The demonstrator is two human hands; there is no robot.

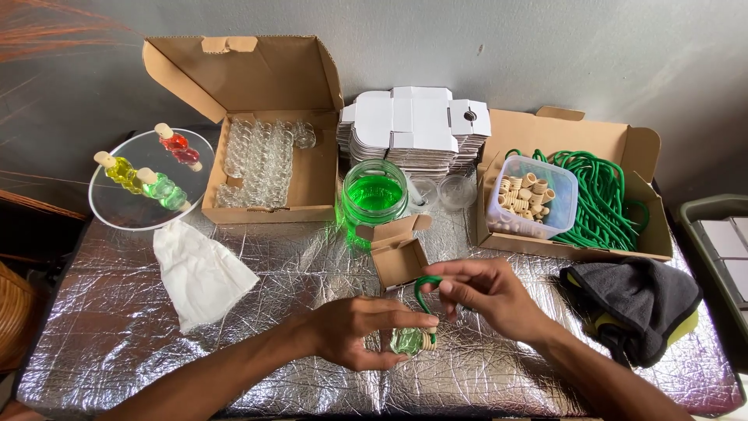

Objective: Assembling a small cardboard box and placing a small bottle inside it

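Toward the table's (pixel 234 296) left rear corner, a clear round plate (pixel 117 214) bears three small coloured bottles (pixel 160 187); a white cloth (pixel 199 273) lies just in front. At centre rear stand an open carton of empty glass bottles (pixel 261 164), a jar of green liquid (pixel 375 193) and a small open box (pixel 399 253). Near the front edge, the left hand (pixel 354 331) grips a small green-filled bottle (pixel 409 340); the right hand (pixel 487 296) pinches its green cord loop (pixel 425 290). At right rear, a carton holds green cords (pixel 604 195) and a tub of beads (pixel 530 195).
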